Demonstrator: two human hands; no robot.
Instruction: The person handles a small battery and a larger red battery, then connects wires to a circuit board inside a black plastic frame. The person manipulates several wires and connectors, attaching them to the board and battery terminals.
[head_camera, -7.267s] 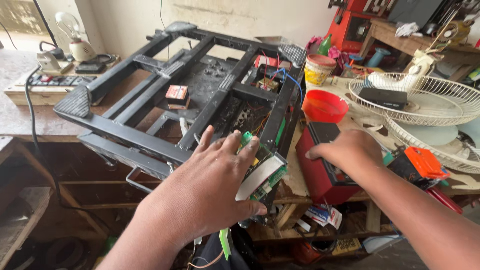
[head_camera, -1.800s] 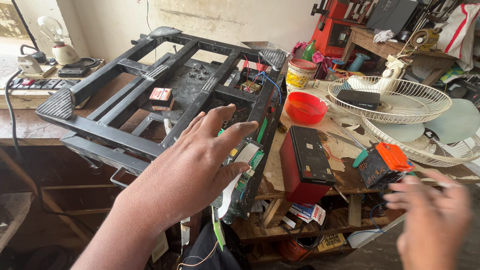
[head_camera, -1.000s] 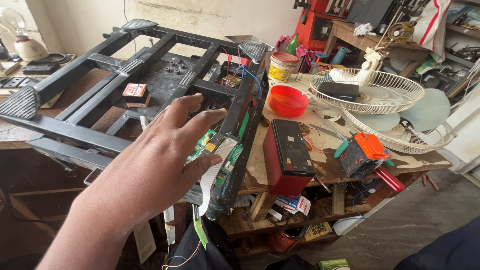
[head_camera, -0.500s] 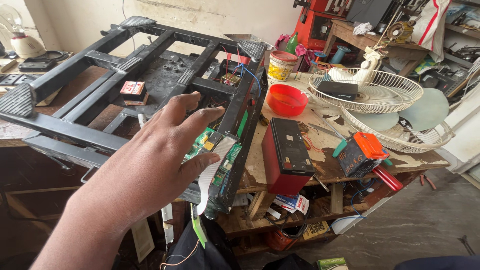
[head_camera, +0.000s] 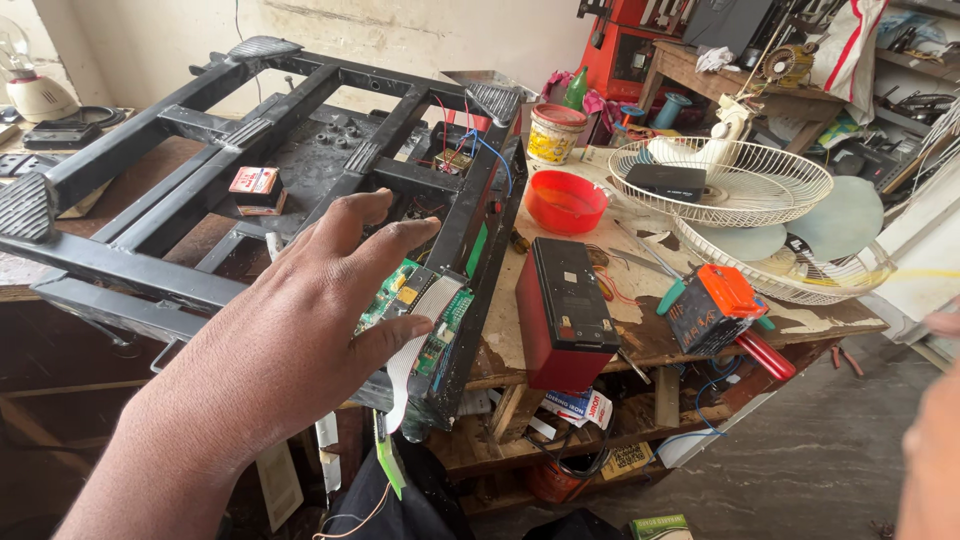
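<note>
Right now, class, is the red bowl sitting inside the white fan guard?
No: the red bowl sits on the bare workbench, left of the white fan guard and apart from it.

A large black plastic frame (head_camera: 250, 170) with ribbed corner pads is lying upside down and tilted across the wooden bench, overhanging its near edge, exposing a green circuit board (head_camera: 420, 305) with a white ribbon cable (head_camera: 415, 330) hanging down its front side.
</note>
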